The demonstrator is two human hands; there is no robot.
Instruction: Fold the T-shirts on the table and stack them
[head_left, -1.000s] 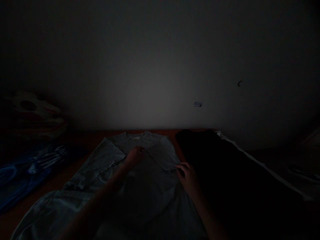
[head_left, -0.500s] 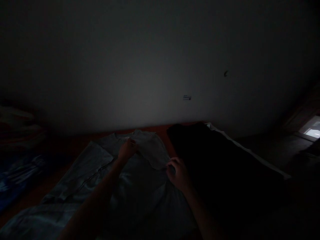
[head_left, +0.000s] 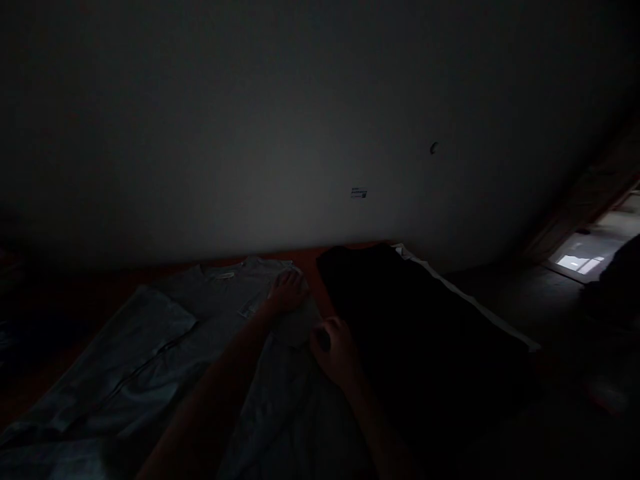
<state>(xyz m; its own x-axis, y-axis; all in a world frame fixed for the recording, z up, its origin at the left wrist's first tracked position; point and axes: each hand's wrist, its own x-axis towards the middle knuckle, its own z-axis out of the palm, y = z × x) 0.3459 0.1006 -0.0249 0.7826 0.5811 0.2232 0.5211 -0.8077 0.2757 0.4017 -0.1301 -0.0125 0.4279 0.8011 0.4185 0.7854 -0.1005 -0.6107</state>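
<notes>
Over the gray T-shirt (head_left: pixel 220 303) spread on the reddish counter (head_left: pixel 311 265) beside the black cloth (head_left: pixel 405 320), reaches forward, resting the left hand (head_left: pixel 289 292) palm-down, fingers fairly wide, and curling the right hand (head_left: pixel 334 347) narrowly at the sleeve, pinch unclear.

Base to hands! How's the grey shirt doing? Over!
Left hand flat on grey shirt; right hand curled at its edge. Shirt rumpled, partly hidden by left forearm. Black cloth alongside, right. Over.
</notes>
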